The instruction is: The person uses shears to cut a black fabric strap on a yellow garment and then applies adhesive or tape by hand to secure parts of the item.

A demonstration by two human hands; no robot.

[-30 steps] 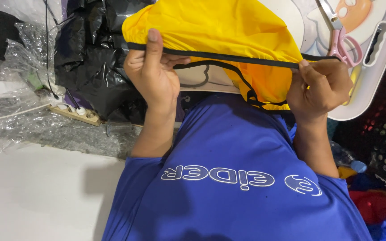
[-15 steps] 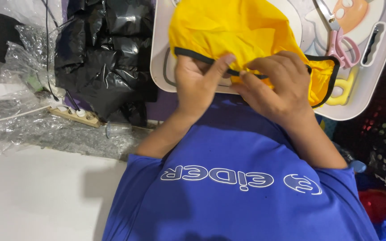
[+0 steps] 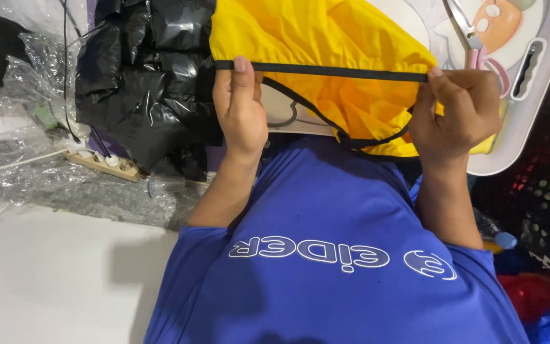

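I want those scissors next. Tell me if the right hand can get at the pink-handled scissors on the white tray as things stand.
Probably yes, once freed. The right hand is pinching the black-edged yellow fabric, so it is occupied. The scissors lie uncovered on the white tray just above it, with nothing between.

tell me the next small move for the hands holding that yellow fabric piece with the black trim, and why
Probably lower the taut edge flat. The left hand and right hand pinch the black-trimmed edge of the yellow fabric garment stretched straight between them, while the rest of the fabric bunches loosely above.
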